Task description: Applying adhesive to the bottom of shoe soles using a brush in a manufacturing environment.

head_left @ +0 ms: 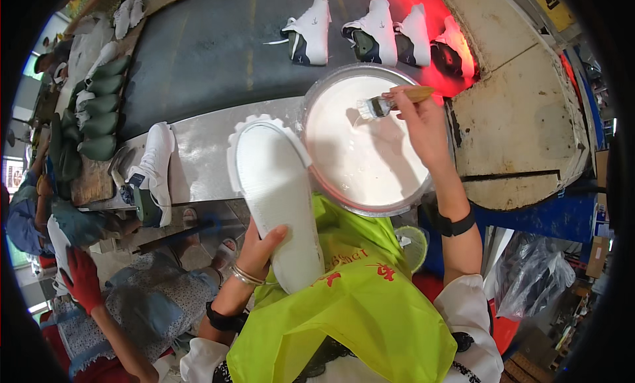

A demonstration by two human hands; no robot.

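My left hand (259, 249) grips a white shoe sole (271, 165) near its lower end. The thumb lies on the broad pale face, and the other fingers are mostly hidden beneath. A wavy, toothed edge runs round the sole's far end, beside a wide metal basin (357, 71). Above the white liquid (331, 151) in that basin, my right hand (418, 122) holds a flat paintbrush (378, 107) by its wooden handle. The brush points left, its bristles coated white. Whether the bristles touch the liquid, I cannot tell.
Several white shoes (316, 29) stand on the dark conveyor belt (198, 59), some under red light by a cream machine housing (529, 98). One white shoe (155, 158) sits on the metal ledge. Green shoe lasts (102, 125) line the left. A co-worker's red-gloved hand (83, 280) is nearby.
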